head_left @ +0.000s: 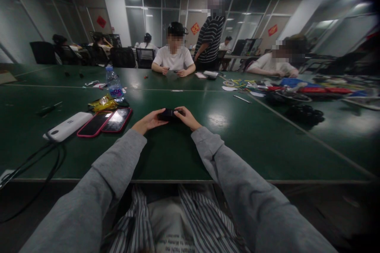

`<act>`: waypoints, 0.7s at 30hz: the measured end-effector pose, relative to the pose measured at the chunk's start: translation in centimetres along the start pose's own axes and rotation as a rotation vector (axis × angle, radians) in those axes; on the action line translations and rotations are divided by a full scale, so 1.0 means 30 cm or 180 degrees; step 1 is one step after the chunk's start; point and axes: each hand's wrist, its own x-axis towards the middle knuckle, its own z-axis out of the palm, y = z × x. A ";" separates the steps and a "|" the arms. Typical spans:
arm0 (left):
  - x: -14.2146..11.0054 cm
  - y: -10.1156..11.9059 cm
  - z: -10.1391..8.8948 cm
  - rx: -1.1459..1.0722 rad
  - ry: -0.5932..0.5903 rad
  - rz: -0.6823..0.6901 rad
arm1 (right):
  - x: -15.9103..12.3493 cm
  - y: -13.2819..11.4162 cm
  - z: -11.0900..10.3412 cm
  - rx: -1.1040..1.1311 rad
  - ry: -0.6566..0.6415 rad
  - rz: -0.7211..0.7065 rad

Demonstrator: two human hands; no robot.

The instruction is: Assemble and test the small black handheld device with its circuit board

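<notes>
The small black item (pixel 168 115) was to the right of the clear bottle (pixel 113 83) and nearer the wearer than it. The left hand (pixel 152 121) was closed around the item's left end, and the right hand (pixel 187 118) gripped its right end, fingers over the top; whether its underside met the green table (pixel 178 150) could not be told. Nearer than the bottle, open tabletop ran from the item to the near edge, and more stretched away on the right. To the left, that room was bounded by two pink-rimmed phones (pixel 118 119), one against the other, on the bottle's near side, and by a white device (pixel 69 126) farther left of it, a cable at its near end

The item's long axis ran left to right, roughly along the near edge; which way its front pointed could not be told

The tabletop was glossy, with pale seams and patches of reflected light. A yellow wrapper (pixel 103 103) lay at the bottle's foot. Well right of the bottle were a pen (pixel 242 99), tangled cables (pixel 243 84) and a dark bundle (pixel 305 115). Beyond the bottle and to its right, a person in a white T-shirt (pixel 173 57) sat at the table, and a person in a striped shirt (pixel 209 39) stood farther back
</notes>
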 end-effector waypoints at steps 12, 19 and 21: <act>-0.006 0.004 0.013 0.0029 0.0102 -0.0021 | -0.018 0.002 -0.009 -0.0583 -0.0450 -0.0824; -0.003 0.002 0.008 0.0075 0.0075 -0.0020 | -0.017 0.009 -0.007 -0.0755 -0.0404 -0.0829; -0.003 0.002 0.006 0.0089 0.0026 -0.0035 | -0.015 0.012 -0.007 -0.0865 -0.0338 -0.0904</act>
